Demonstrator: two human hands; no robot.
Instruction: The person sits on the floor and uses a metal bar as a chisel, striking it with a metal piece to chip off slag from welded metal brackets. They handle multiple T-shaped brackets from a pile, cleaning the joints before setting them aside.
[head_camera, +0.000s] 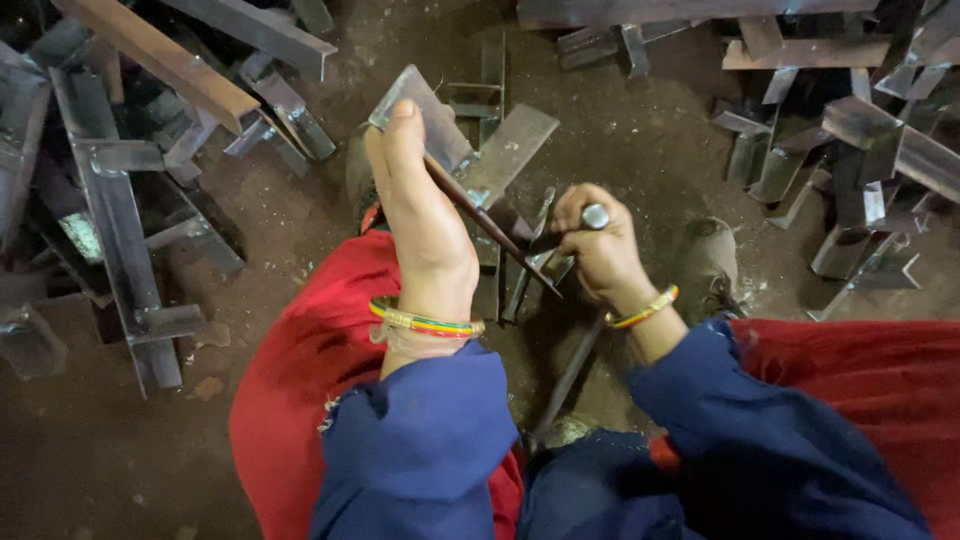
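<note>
My left hand (420, 215) grips a flat steel angle piece (425, 115), holding it raised and tilted, with its thin edge running down towards the right. My right hand (598, 250) is closed around a dark metal rod tool (570, 375) whose rounded top (596, 215) shows above my fist; its shaft runs down between my knees. The two hands are close together, with the plate's lower end reaching the right fist. Both wrists wear coloured bangles, and both arms are in blue sleeves over red cloth.
Steel angle pieces (120, 210) lie heaped on the dirt floor at the left, several more (860, 140) at the upper right, and a few (505, 150) just beyond my hands. My sandalled foot (712, 262) rests at the right.
</note>
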